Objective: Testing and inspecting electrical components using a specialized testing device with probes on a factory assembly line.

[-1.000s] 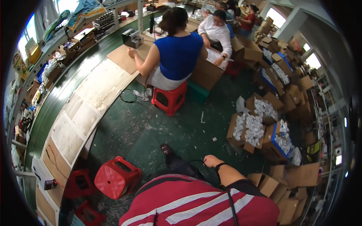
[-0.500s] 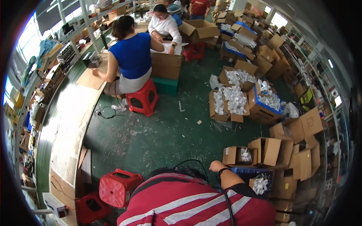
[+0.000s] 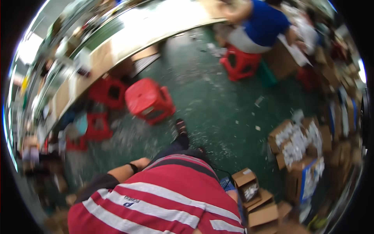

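Observation:
My left hand [image 3: 142, 162], with a dark band at the wrist, hangs at the left side of my red striped shirt. Its fingers are blurred and partly behind the shirt, and nothing can be made out in them. The nearest thing ahead of it is a red plastic stool [image 3: 142, 96] on the floor. On my right side only a small patch of skin [image 3: 232, 195] shows, beside a blue crate [image 3: 224, 182]; the right hand's fingers are hidden. Close by stands an open cardboard box [image 3: 244, 177] with small white parts inside.
A long workbench [image 3: 104, 54] runs along the left, with more red stools [image 3: 97, 125] under and beside it. A seated person in blue [image 3: 269, 25] works ahead on the right. Cardboard boxes of white parts [image 3: 294, 148] stand on the green floor, which has scattered scraps.
My view has swung to the left; the stools and bench now lie ahead, and the seated person has shifted right. My left hand has come into view, while the right is mostly hidden.

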Action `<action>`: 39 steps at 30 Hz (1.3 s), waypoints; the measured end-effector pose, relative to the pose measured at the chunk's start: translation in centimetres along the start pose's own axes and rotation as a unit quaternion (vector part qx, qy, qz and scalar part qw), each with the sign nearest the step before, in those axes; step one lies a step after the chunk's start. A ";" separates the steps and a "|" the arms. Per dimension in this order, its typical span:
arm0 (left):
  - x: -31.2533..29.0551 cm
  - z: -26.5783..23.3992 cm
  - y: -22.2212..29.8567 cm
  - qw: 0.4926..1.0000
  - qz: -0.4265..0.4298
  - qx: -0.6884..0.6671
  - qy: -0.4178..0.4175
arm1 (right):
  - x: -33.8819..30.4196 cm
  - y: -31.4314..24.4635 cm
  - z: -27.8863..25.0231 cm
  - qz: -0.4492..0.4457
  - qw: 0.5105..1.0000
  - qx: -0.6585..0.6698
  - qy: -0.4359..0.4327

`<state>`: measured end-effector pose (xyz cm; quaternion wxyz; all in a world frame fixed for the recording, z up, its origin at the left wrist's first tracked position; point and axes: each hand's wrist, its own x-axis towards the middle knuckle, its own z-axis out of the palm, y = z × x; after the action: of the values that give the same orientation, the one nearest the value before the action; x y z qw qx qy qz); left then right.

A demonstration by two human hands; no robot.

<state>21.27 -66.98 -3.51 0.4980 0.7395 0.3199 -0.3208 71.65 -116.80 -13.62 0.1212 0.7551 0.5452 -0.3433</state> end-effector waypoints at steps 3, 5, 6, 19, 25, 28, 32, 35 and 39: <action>-5.3 5.1 2.9 0.954 -0.183 -0.231 0.052 | -1.7 3.2 4.0 -0.055 0.994 -0.010 -0.092; -7.5 7.9 4.4 0.822 -0.296 -0.470 0.125 | -0.2 5.7 3.4 -0.113 0.989 -0.045 -0.090; -8.4 9.5 4.7 0.807 -0.308 -0.486 0.135 | 1.1 6.8 2.4 -0.148 0.984 -0.065 -0.078; -9.7 24.3 -4.1 0.495 -0.244 -0.787 0.275 | 18.3 -8.6 -30.8 0.198 0.909 0.364 0.038; -14.4 19.5 -8.8 0.453 -0.212 -0.785 0.366 | 22.6 -23.9 -32.2 0.179 0.938 0.285 -0.087; -16.7 16.1 -12.8 0.504 -0.237 -0.762 0.331 | 23.6 -33.7 -30.6 0.197 0.914 0.310 -0.170; -19.7 12.2 -18.7 0.581 -0.233 -0.725 0.287 | 26.3 -44.9 -29.0 0.147 0.885 0.370 -0.242; -21.8 8.9 -22.1 0.625 -0.231 -0.696 0.269 | 27.4 -50.0 -29.5 0.074 0.919 0.309 -0.234; -22.6 3.4 -25.9 0.624 -0.222 -0.689 0.294 | 29.4 -54.1 -32.8 -0.006 0.962 0.167 -0.215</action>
<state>-13.17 -65.93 -0.37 0.6548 0.1420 0.7314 0.1274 40.23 -56.40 1.65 0.1062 0.6698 0.4454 -0.5846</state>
